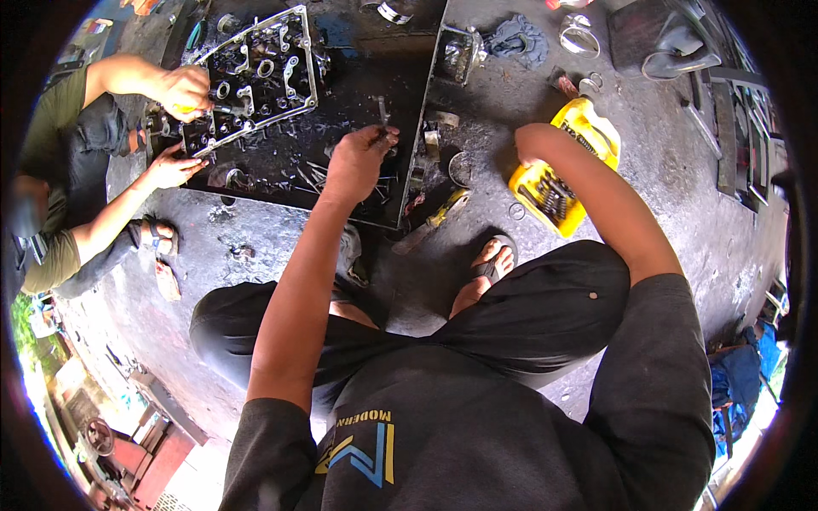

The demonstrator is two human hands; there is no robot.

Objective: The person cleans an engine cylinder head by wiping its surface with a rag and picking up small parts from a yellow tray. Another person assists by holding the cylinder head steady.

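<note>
Reaching over a broad, dark, oil-stained metal tray (351, 85), the person's left hand (354, 169) has its fingertips drawn close together beside a short, slim, grey metal piece (383, 107). That piece lies just beyond the fingertips, its long axis pointing almost straight away from the person; whether they grip it or merely meet its near end, I cannot tell. Several thin, pale metal rods (313, 177) are scattered nearer the wrist.

Well apart to the right, the right hand (537, 143) bends inward at the far left side of a bright yellow plastic container with an open top (609, 140). The container slants on the grey floor from near left to far right, partly crossed by the forearm. Dark metal coil springs (555, 201) fill its near end, on the person's side of the right hand, which is much the nearer of the two. The right fingers are turned out of sight, so their spread, and anything held in them, cannot be told.
</note>
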